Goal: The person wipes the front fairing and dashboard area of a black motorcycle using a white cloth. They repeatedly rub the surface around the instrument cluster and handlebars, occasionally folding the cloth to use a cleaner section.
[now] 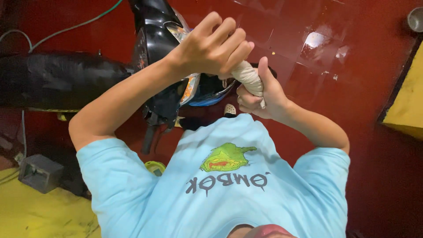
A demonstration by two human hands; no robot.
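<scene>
Beige cloth (247, 77), twisted into a roll, sits clamped in both your fists at the frame's upper middle. Your left hand (211, 46) wraps fingers (231, 37) around its top; your right hand (260, 94) grips below, above the black motorbike (154, 39).

Floor: glossy dark red tiles (352, 57) beneath me.
Motorbike: black motorcycle (154, 39), its long seat (53, 83) stretching left.
Hose: green hose (75, 26) trailing across the floor.
Box: small grey box (39, 172) on a yellow mat (39, 213).
Cup: metal cup (415, 18), top right.
</scene>
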